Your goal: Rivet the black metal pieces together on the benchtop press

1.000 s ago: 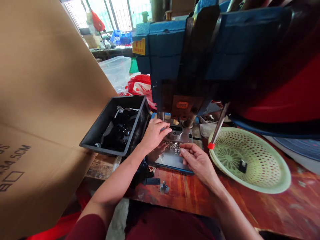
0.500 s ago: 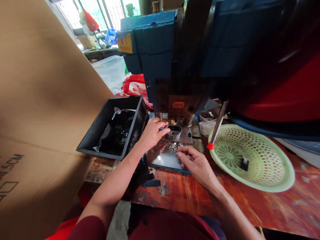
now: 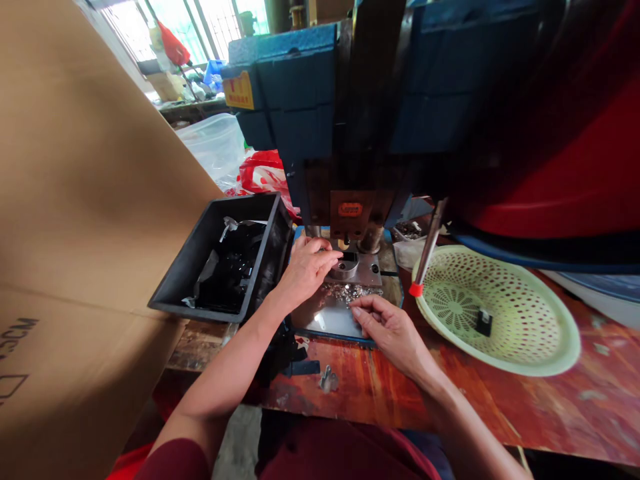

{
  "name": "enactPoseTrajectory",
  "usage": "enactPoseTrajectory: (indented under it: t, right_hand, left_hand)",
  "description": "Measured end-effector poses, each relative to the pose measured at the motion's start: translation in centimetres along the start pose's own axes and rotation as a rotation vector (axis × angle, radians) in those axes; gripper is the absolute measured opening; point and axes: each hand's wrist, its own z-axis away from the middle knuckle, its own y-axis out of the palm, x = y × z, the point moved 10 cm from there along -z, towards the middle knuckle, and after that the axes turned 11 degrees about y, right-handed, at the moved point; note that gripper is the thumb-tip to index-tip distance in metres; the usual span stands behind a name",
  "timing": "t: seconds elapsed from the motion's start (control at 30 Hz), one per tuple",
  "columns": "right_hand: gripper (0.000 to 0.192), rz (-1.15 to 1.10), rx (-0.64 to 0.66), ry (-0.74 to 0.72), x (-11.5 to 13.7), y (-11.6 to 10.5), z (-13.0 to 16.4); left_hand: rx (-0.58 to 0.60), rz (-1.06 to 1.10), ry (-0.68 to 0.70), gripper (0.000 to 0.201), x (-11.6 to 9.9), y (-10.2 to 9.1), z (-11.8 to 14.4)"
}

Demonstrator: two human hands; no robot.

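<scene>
My left hand (image 3: 311, 270) reaches to the die (image 3: 345, 269) under the press, its fingers closed at the edge of a small black piece (image 3: 349, 257) on the die. The fingertips partly hide that edge. My right hand (image 3: 387, 327) hovers over the front of the metal plate (image 3: 327, 319), thumb and forefinger drawn together. Whatever sits between them is too small to make out. Many tiny shiny scraps (image 3: 350, 292) lie between the right fingertips and the die. Above the die hangs the punch holder (image 3: 351, 210) of the blue press (image 3: 305, 87).
A black bin (image 3: 167, 288) with dark pieces stands left, beside a large cardboard sheet (image 3: 90, 167). At right is a pale green basket (image 3: 537, 320) with one black part (image 3: 483, 323). A red-tipped lever (image 3: 429, 250) overhangs its rim. Loose pieces (image 3: 329, 379) lie on the red table (image 3: 370, 383).
The view has shifted slightly, moving the surroundings a little left. My left fingers have straightened a little at the black piece. My right hand stays almost where it was.
</scene>
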Motion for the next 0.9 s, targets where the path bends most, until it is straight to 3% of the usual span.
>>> enactPoseTrajectory:
  t: [0.77,0.83,0.9]
  right_hand:
    - [0.036,0.140,0.002,-0.055,-0.5,0.3,0.0]
    - [0.038,0.120,-0.035,-0.051,-0.4,-0.5,0.3]
    - [0.043,0.008,-0.175,-0.037,0.0,-2.9,1.3]
  left_hand:
    - [0.083,-0.043,0.023,0.026,-0.1,0.2,-0.1]
    - [0.051,-0.027,0.018,0.026,0.0,-0.2,0.0]
    - [-0.025,0.000,-0.012,0.027,0.2,-1.0,0.4]
